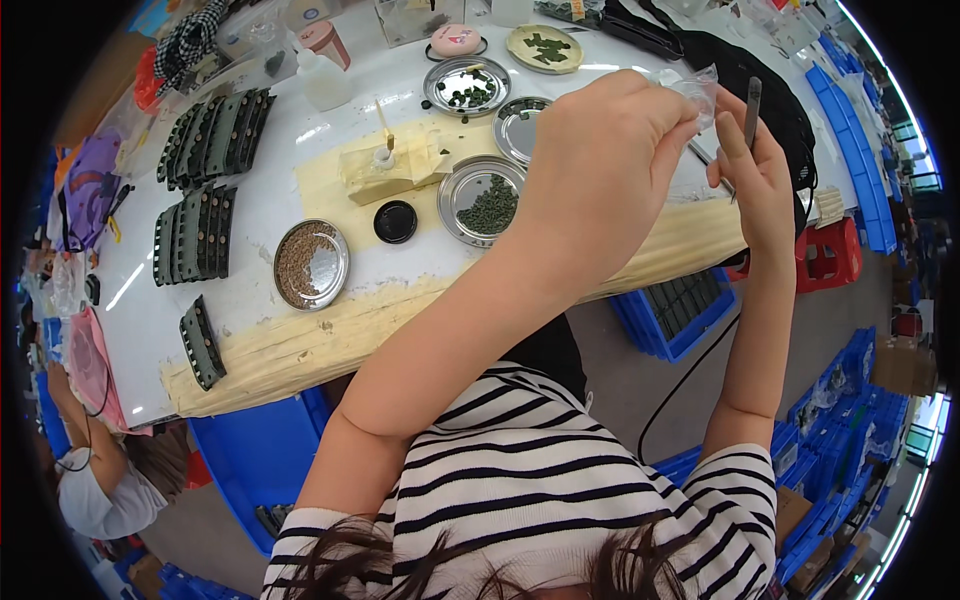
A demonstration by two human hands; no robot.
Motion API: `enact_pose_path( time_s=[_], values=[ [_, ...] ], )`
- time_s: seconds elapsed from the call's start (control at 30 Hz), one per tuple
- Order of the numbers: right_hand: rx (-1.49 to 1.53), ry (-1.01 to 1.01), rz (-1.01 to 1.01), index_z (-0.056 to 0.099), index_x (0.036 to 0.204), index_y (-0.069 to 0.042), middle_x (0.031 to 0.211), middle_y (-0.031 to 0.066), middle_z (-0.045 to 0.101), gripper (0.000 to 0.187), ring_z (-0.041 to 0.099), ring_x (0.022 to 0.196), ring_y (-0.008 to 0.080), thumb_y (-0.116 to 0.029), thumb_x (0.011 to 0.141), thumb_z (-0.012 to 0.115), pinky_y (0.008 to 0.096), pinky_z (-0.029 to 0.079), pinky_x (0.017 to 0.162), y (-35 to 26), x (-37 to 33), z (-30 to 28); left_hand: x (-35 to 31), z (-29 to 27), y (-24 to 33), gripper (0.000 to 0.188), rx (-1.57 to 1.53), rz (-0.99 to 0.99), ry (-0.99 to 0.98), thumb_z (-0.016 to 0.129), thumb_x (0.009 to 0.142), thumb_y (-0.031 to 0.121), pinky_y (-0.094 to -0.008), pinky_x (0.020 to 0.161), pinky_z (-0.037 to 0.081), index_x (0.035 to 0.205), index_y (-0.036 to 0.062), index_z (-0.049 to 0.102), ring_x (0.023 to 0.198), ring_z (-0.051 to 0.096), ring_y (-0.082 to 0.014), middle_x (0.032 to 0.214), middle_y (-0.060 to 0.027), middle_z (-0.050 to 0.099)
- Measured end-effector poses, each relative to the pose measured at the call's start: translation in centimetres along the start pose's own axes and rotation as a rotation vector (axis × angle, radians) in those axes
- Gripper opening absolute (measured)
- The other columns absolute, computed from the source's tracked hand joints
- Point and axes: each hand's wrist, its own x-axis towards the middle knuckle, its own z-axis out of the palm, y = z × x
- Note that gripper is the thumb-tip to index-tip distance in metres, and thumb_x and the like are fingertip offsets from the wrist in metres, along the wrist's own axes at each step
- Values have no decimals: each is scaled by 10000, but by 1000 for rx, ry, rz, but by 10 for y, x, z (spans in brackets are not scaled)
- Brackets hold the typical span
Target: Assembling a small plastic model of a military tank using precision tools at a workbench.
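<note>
My left hand (610, 150) is raised over the right part of the table, fingers pinched on a small clear plastic bag (703, 92). Close beside it, my right hand (757, 175) holds slim metal tweezers (753, 105) upright between the fingers. Whether the right fingertips also touch the bag is hard to see. Below my left wrist lies a steel dish of small dark green pieces (489, 208), partly covered by my arm. Another steel dish (515, 120) is half hidden behind my left hand. What the bag contains cannot be made out.
Left of my arm are a dish of brown bits (300, 262), a black round lid (395, 222) and a paper-covered block with a brush (385, 150). Curved dark green parts (215, 135) stand in rows at far left. A blue crate (675, 310) sits below the table edge.
</note>
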Motion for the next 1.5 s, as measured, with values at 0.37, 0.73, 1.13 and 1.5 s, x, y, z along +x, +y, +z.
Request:
enact_pose_path(
  time_s=[0.37,0.73,1.13,1.5],
  values=[
    [190,-28,-99,626,1031,3,984,58,676,237,520,615,65,-201,913,615,191,394,566,12,17,6,-5,-2,0,257,-97,-189,-18,701,791,78,-276,683,546,1030,-3,646,797,642,-150,925,-110,666],
    [139,14,-194,601,996,-7,950,67,681,189,529,617,67,-182,954,544,203,438,565,7,16,20,-36,14,-13,518,280,-177,-301,722,778,217,-407,723,502,1169,-53,518,903,598,-352,1013,-216,585],
    [16,-166,-169,606,1063,0,942,37,651,226,487,656,42,-163,909,582,209,428,626,22,9,15,-23,23,-13,78,184,-199,-177,599,818,50,-436,647,467,844,-18,571,723,603,-352,781,-184,618],
    [0,-88,-139,635,959,4,837,48,659,209,545,704,76,-198,916,610,225,439,651,27,10,19,-33,16,-18,161,233,-263,-252,642,815,99,-417,659,480,920,-20,614,740,614,-342,800,-184,633]
  ],
)
